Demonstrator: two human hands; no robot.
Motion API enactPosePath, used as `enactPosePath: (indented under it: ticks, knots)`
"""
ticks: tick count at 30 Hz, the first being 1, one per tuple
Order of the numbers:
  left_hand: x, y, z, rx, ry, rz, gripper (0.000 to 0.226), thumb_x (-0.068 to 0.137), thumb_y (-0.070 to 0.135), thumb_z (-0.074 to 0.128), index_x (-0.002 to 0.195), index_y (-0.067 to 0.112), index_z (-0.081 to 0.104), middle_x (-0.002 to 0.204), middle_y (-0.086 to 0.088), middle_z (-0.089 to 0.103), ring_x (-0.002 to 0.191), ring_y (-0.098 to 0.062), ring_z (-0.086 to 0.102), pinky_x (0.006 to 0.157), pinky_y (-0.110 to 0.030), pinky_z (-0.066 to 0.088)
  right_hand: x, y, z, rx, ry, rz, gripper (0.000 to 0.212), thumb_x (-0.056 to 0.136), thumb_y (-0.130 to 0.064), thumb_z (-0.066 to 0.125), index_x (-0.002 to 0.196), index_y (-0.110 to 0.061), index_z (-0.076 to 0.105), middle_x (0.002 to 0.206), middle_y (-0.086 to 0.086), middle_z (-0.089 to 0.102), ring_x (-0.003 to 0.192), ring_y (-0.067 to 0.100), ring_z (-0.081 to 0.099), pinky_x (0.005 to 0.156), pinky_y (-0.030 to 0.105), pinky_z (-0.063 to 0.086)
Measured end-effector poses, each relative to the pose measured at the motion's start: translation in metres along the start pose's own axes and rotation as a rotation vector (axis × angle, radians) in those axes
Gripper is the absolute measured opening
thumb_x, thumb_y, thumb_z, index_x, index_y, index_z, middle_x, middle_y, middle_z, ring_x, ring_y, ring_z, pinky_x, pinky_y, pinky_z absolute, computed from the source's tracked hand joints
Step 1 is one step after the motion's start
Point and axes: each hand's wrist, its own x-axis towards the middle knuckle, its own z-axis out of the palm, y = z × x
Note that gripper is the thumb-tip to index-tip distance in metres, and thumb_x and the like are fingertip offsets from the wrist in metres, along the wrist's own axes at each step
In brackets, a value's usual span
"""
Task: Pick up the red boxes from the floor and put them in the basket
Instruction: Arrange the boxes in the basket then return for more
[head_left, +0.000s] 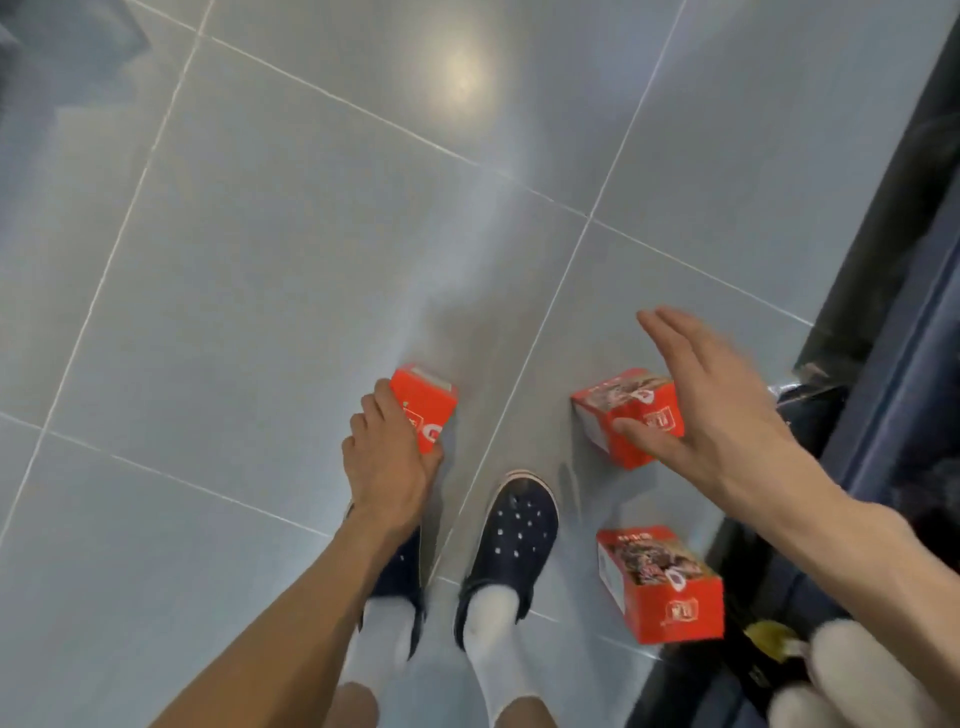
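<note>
On the grey tiled floor (260, 260), left hand (387, 462) grips one small red cardboard box (426, 410) by its sides, likely light and stiff; right hand (711, 410) hovers spread.

Three boxes sit on the tiled floor (260, 260). The left box (428, 410) lies ahead of the left shoe (400, 566), in the left hand (387, 467). The middle box (628, 415) lies ahead and right of the right shoe (511, 545), under the right hand (722, 410). The near box (665, 587) lies right of that shoe, beside dark furniture (893, 312) along the right edge.
</note>
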Motion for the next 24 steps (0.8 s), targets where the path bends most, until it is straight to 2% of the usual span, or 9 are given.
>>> enactPosePath:
  ticks: [3,6,10,15,18,21,24]
  knots:
    - [-0.007,-0.001,-0.026,-0.042,-0.005,0.074,0.083,0.076,0.043,0.078,0.138,0.016,0.029,0.127,-0.012,0.053,0.105,-0.034,0.056,0.085,-0.050,0.049,-0.011,0.007,-0.005,-0.031,-0.058,0.032,0.100,0.080,-0.056,0.069,0.156,-0.024,0.013,0.161,0.006,0.021,0.149,0.026,0.020,0.121,0.048,0.021]
    - [-0.018,0.002,-0.062,-0.017,-0.023,0.173,0.091,0.073,0.044,0.082,0.141,0.016,0.029,0.129,-0.014,0.054,0.105,-0.036,0.058,0.085,-0.051,0.051,-0.015,0.016,-0.011,-0.108,-0.180,0.053,0.111,0.077,-0.055,0.075,0.156,-0.024,0.005,0.164,0.007,0.015,0.151,0.026,0.010,0.123,0.047,0.013]
    - [-0.020,0.006,-0.096,0.042,-0.032,0.228,0.097,0.067,0.040,0.089,0.141,0.012,0.032,0.128,-0.018,0.057,0.103,-0.039,0.060,0.083,-0.051,0.051,-0.014,0.033,0.009,-0.254,-0.336,0.082,0.114,0.078,-0.044,0.078,0.157,-0.019,-0.001,0.165,0.009,0.009,0.152,0.029,0.005,0.123,0.049,0.011]
    - [0.003,-0.011,-0.098,0.032,-0.020,0.267,0.096,0.069,0.039,0.086,0.143,0.015,0.029,0.131,-0.016,0.054,0.107,-0.039,0.058,0.084,-0.053,0.051,-0.001,0.062,0.064,-0.501,-0.458,0.002,0.100,0.088,-0.016,0.066,0.156,-0.014,-0.007,0.165,0.013,-0.001,0.152,0.032,-0.001,0.123,0.050,0.009]
    - [0.013,-0.028,-0.088,0.020,-0.013,0.260,0.097,0.069,0.043,0.085,0.144,0.019,0.028,0.133,-0.014,0.054,0.109,-0.037,0.058,0.085,-0.053,0.052,0.006,0.076,0.087,-0.563,-0.414,-0.052,0.082,0.089,-0.014,0.061,0.156,-0.012,0.013,0.161,0.016,0.018,0.150,0.036,0.014,0.121,0.051,0.017]
    - [0.014,-0.040,-0.084,0.010,-0.006,0.269,0.095,0.070,0.041,0.084,0.144,0.020,0.028,0.133,-0.013,0.054,0.109,-0.037,0.057,0.086,-0.053,0.052,0.005,0.083,0.093,-0.507,-0.354,-0.062,0.080,0.072,-0.023,0.073,0.143,-0.010,0.040,0.141,0.013,0.049,0.131,0.034,0.045,0.112,0.050,0.034]
    - [0.008,-0.044,-0.096,0.020,-0.023,0.251,0.092,0.071,0.039,0.083,0.144,0.021,0.030,0.128,-0.012,0.055,0.105,-0.035,0.057,0.084,-0.052,0.051,-0.001,0.076,0.078,-0.418,-0.329,0.004,0.084,0.060,-0.033,0.078,0.135,-0.012,0.044,0.127,0.009,0.058,0.115,0.031,0.055,0.102,0.043,0.042]
